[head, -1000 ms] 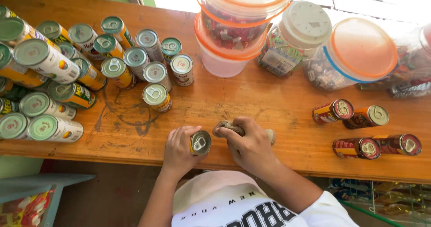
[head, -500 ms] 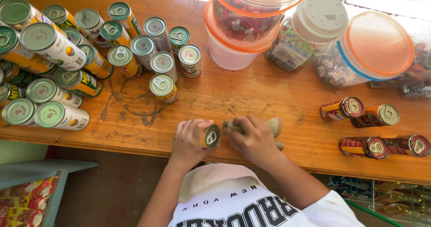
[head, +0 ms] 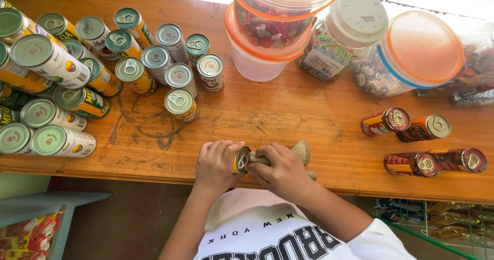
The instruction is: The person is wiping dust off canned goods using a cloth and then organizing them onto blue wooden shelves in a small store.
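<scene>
Beige cloth (head: 297,152): your right hand (head: 280,170) is gripping it against the can (head: 241,160) your left hand (head: 218,163) is clasping.

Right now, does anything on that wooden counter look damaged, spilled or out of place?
Nothing is spilled. The oddest thing is a dark ring-shaped stain on the wooden counter, beside the standing cans. Four reddish cans lie on their sides at the right, apart from the rest.

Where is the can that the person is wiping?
In the head view, the can lies at the near edge of the table, gripped by the left hand, with the right hand pressing a cloth against it.
</scene>
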